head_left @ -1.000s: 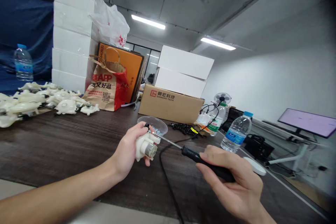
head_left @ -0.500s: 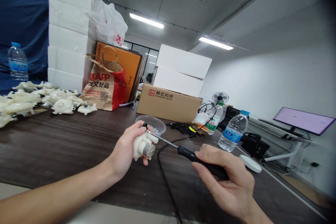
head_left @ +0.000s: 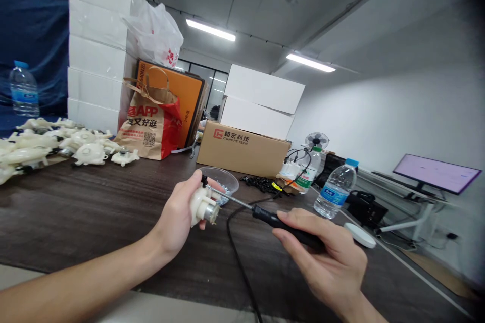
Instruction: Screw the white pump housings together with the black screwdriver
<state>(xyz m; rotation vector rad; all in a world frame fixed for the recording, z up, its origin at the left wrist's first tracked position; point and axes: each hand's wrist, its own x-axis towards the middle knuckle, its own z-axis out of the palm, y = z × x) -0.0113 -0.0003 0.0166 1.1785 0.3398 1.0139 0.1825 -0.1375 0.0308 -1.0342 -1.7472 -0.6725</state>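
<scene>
My left hand (head_left: 176,214) is wrapped round a white plastic part (head_left: 199,204) with a silvery motor-like cylinder facing right. A small black piece (head_left: 204,180) sits at the part's top, beside my left thumb. In my right hand (head_left: 328,257) is a black-handled screwdriver (head_left: 273,218), pinched between thumb and fingers. Its metal shaft points left and up, with the tip at or close to the black piece; exact contact is too small to tell. Just behind the part stands a clear bowl (head_left: 232,184) holding small metal bits that look like screws.
Many white parts (head_left: 89,153) are heaped at the left. Small black pieces (head_left: 257,182) lie beyond the bowl. A black cable (head_left: 237,252) crosses the table (head_left: 94,222). Bottles (head_left: 335,189), a paper bag (head_left: 147,126), a cardboard box (head_left: 242,151) and a white lid (head_left: 359,235) stand around.
Both hands have shifted slightly left, carrying the white part and the screwdriver with them. The part is turned a little, and the hold of each hand is the same.
</scene>
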